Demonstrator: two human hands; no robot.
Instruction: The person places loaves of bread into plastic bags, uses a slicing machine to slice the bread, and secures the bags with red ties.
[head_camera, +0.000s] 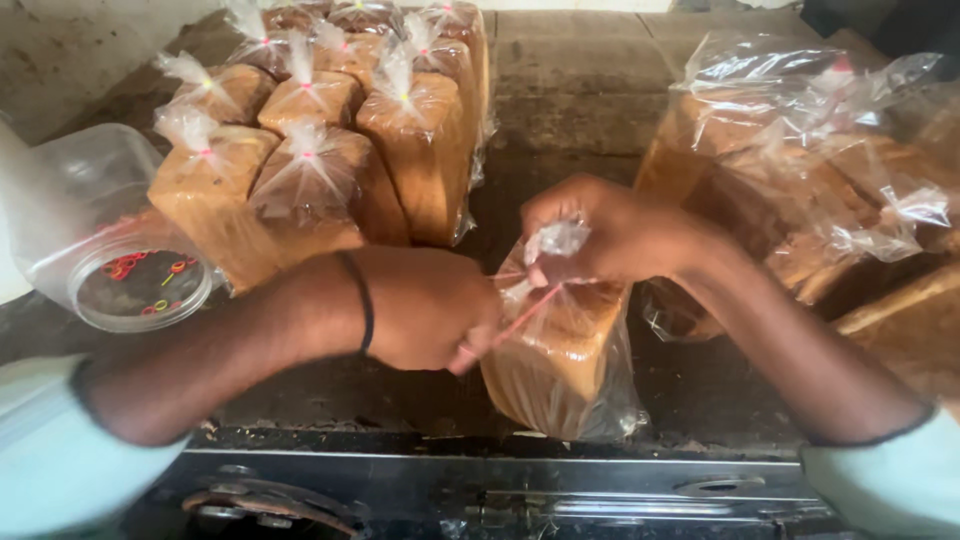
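Observation:
A loaf of bread in a clear plastic bag stands upright near the front edge of the dark worktop. My right hand pinches the gathered bag neck at the top of the loaf. My left hand is just left of the loaf and pulls a stretched pink rubber band that runs from its fingers up to the bag neck. A black band circles my left wrist.
Several bagged, tied loaves stand in rows at the back left. A clear plastic jar with coloured rubber bands lies on its side at the left. More bagged loaves are heaped at the right. A metal edge runs along the front.

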